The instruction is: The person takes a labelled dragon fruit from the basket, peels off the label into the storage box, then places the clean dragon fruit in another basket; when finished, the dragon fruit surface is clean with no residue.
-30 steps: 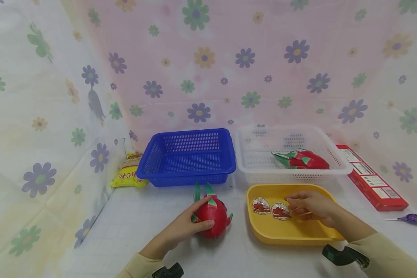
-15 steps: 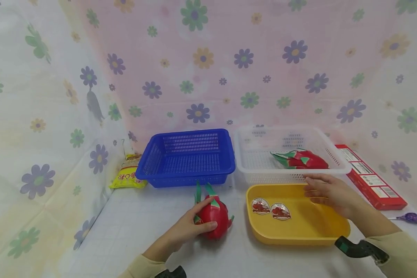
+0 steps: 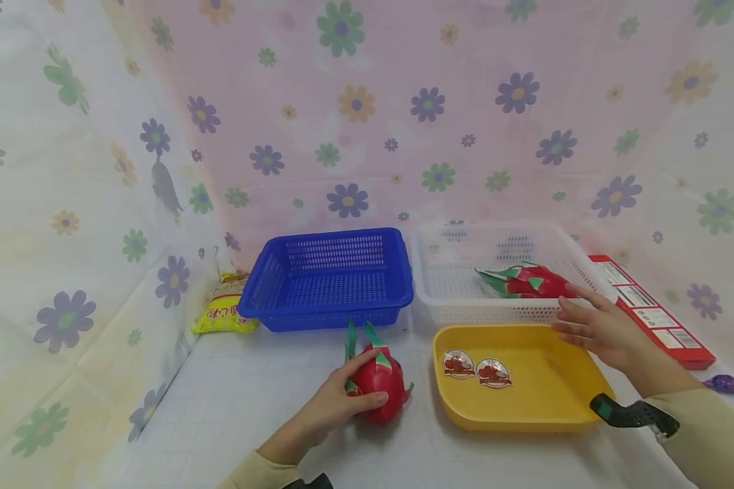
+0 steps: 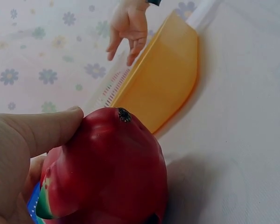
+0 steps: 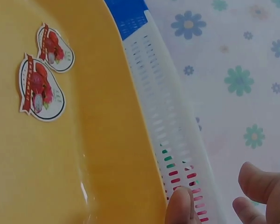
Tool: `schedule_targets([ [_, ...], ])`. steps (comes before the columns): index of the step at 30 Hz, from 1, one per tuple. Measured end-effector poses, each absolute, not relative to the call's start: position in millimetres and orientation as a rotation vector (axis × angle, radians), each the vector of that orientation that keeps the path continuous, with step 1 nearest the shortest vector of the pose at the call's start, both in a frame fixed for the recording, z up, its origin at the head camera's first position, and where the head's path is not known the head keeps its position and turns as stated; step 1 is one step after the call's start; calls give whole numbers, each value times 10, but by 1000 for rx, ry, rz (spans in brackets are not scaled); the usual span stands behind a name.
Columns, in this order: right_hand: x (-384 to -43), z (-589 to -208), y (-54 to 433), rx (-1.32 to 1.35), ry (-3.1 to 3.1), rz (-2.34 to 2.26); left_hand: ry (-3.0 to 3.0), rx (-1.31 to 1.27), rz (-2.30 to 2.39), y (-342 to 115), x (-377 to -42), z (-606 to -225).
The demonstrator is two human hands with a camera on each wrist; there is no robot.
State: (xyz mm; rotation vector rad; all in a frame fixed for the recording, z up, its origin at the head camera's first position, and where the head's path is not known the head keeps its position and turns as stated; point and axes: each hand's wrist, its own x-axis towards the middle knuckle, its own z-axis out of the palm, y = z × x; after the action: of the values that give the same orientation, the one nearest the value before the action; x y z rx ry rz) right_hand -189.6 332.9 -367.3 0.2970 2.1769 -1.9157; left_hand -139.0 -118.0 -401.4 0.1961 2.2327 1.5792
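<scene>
My left hand (image 3: 330, 406) grips a red dragon fruit (image 3: 391, 382) with green leaf tips, at the table's front middle. In the left wrist view, the thumb presses the side of this dragon fruit (image 4: 116, 158), near a dark spot at its end. My right hand (image 3: 602, 334), fingers spread and holding nothing, hovers over the back right corner of the yellow tray (image 3: 532, 424), by the front rim of the white basket (image 3: 465, 312). Inside that basket lies red and green dragon fruit (image 3: 541, 282); whether it is one or more I cannot tell.
Two round stickers, a left one (image 3: 459, 363) and a right one (image 3: 494, 373), lie in the yellow tray. A blue basket (image 3: 336, 319) stands behind the left hand. Around the edges are a yellow bag (image 3: 223, 316), a red box (image 3: 691, 356) and a purple lollipop (image 3: 723, 384).
My right hand has moved right and back, from over the yellow tray's middle to the white basket's front rim. The left hand keeps its grip on the dragon fruit in nearly the same place.
</scene>
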Motion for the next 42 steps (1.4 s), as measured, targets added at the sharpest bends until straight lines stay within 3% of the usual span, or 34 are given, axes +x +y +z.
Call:
schedule_targets([
  [14, -2108, -3734, 3334, 428, 1848, -2222, 2209, 154, 1627, -1137, -1414, -4014],
  [42, -2193, -3832, 3416, 447, 1931, -2160, 2178, 20, 1671, -1108, -1434, -4027],
])
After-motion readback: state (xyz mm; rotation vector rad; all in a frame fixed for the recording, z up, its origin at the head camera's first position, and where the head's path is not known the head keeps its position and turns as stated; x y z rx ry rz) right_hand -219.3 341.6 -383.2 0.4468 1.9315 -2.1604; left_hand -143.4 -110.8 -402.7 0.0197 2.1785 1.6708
